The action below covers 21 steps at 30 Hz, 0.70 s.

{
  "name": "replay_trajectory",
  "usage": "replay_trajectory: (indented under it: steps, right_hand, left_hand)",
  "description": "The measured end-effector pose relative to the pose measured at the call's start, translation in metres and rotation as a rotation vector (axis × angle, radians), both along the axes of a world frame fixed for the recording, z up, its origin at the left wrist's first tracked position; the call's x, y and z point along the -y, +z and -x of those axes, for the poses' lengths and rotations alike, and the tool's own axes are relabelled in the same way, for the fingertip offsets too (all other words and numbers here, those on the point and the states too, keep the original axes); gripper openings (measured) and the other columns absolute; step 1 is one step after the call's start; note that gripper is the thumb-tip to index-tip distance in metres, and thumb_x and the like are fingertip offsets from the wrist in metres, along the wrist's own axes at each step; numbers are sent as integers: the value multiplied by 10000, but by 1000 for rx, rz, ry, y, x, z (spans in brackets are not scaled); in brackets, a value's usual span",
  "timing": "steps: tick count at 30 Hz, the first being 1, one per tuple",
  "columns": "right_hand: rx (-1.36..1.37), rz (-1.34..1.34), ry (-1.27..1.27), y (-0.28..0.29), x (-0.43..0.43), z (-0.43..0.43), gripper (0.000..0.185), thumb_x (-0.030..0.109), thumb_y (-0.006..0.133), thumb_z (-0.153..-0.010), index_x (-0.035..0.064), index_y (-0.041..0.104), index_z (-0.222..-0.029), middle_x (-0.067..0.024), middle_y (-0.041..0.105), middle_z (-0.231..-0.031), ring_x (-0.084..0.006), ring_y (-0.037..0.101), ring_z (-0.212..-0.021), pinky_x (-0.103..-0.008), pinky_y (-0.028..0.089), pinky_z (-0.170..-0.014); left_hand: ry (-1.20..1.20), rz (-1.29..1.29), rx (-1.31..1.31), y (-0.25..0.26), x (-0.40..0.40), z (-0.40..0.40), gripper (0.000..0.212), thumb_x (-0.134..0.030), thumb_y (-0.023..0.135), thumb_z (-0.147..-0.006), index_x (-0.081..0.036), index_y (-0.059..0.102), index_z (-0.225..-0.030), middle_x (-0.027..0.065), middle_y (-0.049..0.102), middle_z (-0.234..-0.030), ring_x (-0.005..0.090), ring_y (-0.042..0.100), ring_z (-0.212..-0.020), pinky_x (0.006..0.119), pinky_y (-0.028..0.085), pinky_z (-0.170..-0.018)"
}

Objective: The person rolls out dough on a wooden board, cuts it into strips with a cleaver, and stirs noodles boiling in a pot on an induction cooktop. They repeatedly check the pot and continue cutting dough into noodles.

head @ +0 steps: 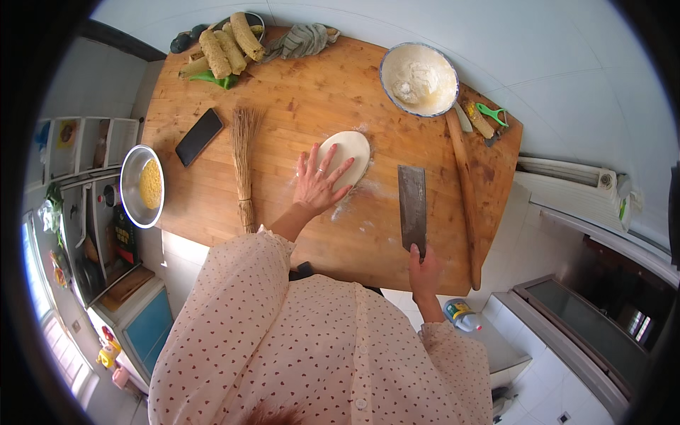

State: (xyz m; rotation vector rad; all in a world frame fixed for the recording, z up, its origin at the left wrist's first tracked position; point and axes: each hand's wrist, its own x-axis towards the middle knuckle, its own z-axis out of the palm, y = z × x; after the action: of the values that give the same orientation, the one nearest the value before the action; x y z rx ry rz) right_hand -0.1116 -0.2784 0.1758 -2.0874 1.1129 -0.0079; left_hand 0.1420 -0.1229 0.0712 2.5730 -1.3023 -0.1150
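An oval of flattened dough [353,151] lies on the floured wooden tabletop [324,244] in front of me. My left hand [320,180] rests on its left and lower part with the fingers spread, a ring on one finger. To the right, my right hand [425,270] grips the short handle of a cleaver [413,204], whose broad dark blade points away from me. The blade is apart from the dough. Much of the handle is hidden by the fingers.
Left of the dough are a straw whisk broom [243,159], a smartphone [199,137] and a metal bowl of yellow grains [151,183]. Corncobs [231,45] and a cloth [303,41] lie at the back. On the right are a floury bowl [419,79], a long rolling pin [464,186] and a green peeler [491,113].
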Motion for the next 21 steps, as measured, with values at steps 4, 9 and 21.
replay_trajectory:
  steps: [4, 9, 21]
  right_hand:
    - [46, -3, 11, 0, -2, -2, 223, 198, 544, -943, 9, 612, -1040, -198, 627, -801, -350, 624, -698, -392, 478, -608]
    - [42, 10, 51, 3, 4, -10, 226, 194, 538, -947, 8, 608, -1054, -199, 629, -810, -354, 623, -698, -390, 478, -611]
    - [99, -7, 64, 10, 9, -6, 208, 190, 543, -941, 13, 603, -1032, -202, 625, -794, -362, 611, -678, -408, 466, -593]
  left_hand:
    - [-40, -42, 10, 1, 5, -5, 677, -548, 575, -843, -406, 314, -1451, 73, 156, -1564, 422, 160, -1400, 651, 192, -1070]
    - [-15, 7, -13, 1, 3, 6, 737, -568, 591, -806, -394, 300, -1461, 75, 134, -1574, 407, 130, -1418, 671, 156, -1076]
    - [126, 122, -92, 6, 29, -9, 794, -492, 615, -834, -199, 265, -1483, 80, 221, -1544, 348, 145, -1431, 634, 153, -1088]
